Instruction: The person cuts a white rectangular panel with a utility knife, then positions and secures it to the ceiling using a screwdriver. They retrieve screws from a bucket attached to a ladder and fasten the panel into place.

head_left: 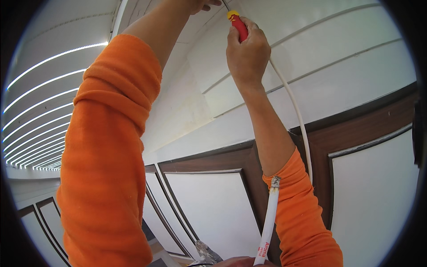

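Fingers of the right hand [250, 55] curl firmly round the red-handled screwdriver [240, 30], thumb along its left side. Well below that tool stand dark-framed white panels [209, 191], and far to its left runs a row of light strips [58, 55]. Below it too are the orange left sleeve [106, 178], off to the left, and the right sleeve [298, 209], off to the right. A white cord [295, 95] hangs to its lower right, showing from behind the right hand. Just left of the shaft is the left hand [201, 5], cut by the upper edge; I cannot tell whether its fingers pinch anything. A cigarette [267, 227] sits far below. The screwdriver's long axis points up and slightly left, passing close by the left fingertips, its tip out of view; the right hand is nearer, gripping it.
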### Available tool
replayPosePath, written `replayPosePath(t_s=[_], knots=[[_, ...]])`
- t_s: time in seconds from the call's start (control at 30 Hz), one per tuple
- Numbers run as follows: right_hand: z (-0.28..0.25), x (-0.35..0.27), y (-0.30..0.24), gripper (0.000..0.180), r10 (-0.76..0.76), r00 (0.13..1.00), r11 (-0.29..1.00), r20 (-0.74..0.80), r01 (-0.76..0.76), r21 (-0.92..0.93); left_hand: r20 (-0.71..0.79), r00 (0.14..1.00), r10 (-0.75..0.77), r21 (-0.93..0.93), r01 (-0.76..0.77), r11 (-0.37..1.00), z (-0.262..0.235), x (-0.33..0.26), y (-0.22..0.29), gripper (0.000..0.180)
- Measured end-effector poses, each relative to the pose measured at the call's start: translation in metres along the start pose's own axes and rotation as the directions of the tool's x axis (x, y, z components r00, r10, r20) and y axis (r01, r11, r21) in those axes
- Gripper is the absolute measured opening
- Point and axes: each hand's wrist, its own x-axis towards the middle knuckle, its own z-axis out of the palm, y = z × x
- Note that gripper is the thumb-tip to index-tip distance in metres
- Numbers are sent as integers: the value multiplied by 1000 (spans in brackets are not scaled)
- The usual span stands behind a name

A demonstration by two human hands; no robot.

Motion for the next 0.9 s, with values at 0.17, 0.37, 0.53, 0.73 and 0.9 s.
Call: replayPosePath(t_s=[0.17, 0.37, 0.53, 0.73, 0.9], knots=[[-2, 0, 4, 33, 52, 999, 998, 16, -53, 45, -49, 997, 61, -122, -67, 990, 7, 8, 2, 40], [-3, 9, 2, 35, 127, 991, 988, 43, -130, 78, -59, 992, 113, -238, -124, 963, 15, 2, 4, 40], [-4, 16, -4, 34, 120, 993, 989, 17, -121, 89, -63, 992, 113, -305, -127, 944, 11, -3, 11, 37], [-13, 22, 1, 33, 129, 990, 991, 56, -131, 27, -94, 990, 110, -333, -135, 933, 19, 13, 13, 34], [-17, 26, 5, 32, 96, 992, 994, 78, -91, -66, -156, 986, 53, -358, -106, 928, 20, 8, 16, 33]])
